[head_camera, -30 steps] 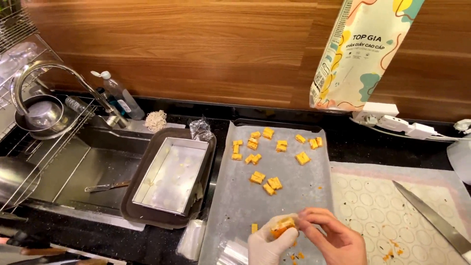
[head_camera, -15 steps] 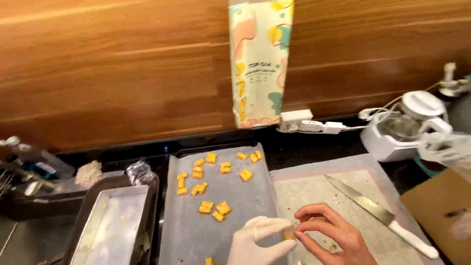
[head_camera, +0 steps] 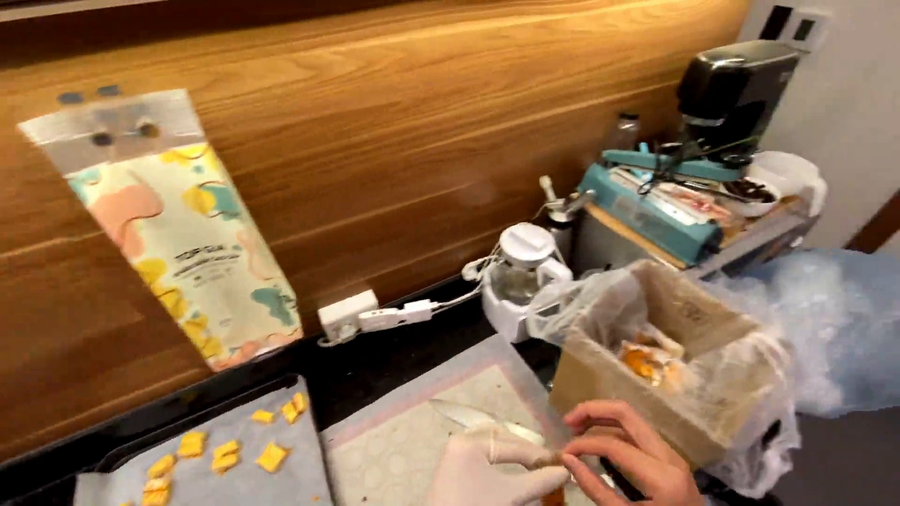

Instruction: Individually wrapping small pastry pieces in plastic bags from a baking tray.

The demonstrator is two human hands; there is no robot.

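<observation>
Beside the cardboard box (head_camera: 689, 398), both hands pinch what looks like an orange piece (head_camera: 553, 494).

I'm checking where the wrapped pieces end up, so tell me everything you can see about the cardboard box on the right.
The cardboard box is brown, open-topped, plain-sided and tilted, with one corner toward the camera. A thin clear plastic bag lines it, spilling over the rim and bunching along its right side. Inside lie a few orange pieces in clear wrapping. It stands on the dark counter, right of the pale baking mat. The bare right hand is just in front of its lower edge; contact cannot be told.
</observation>
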